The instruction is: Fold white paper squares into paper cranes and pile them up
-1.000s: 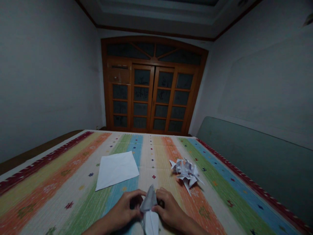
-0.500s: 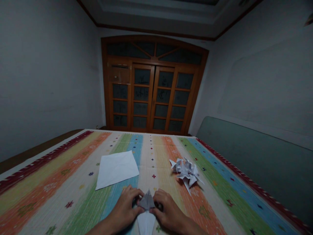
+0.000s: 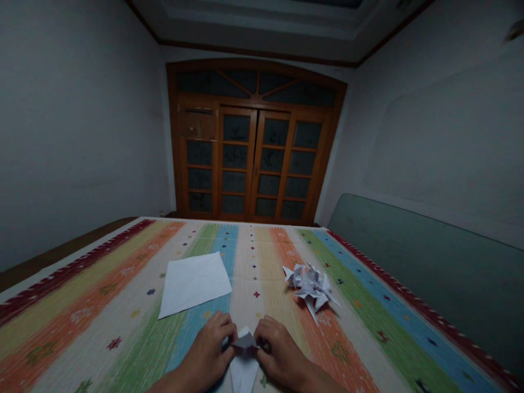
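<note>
A partly folded piece of white paper (image 3: 244,372) lies between my hands at the bottom middle, its narrow end toward me. My left hand (image 3: 213,345) pinches its upper left side between thumb and curled fingers. On the opposite side, my right hand (image 3: 278,346) pinches the upper right edge in the same way. Between the fingertips the paper's top flap is bent over, with a grey shaded face and a small pale tip above. The fingers hide part of the folds.
Flat white paper sheets (image 3: 195,285) lie ahead of my left hand. A pile of folded paper pieces (image 3: 311,288) sits ahead of my right hand. Under everything is a striped tablecloth (image 3: 135,262). A green bench back (image 3: 409,240) stands along the right; wooden doors (image 3: 256,158) are beyond the table.
The paper's pointed top flap, upright half a second ago, is now bent down and looks shorter. Both hands stay in nearly the same place, pinching the sides.
</note>
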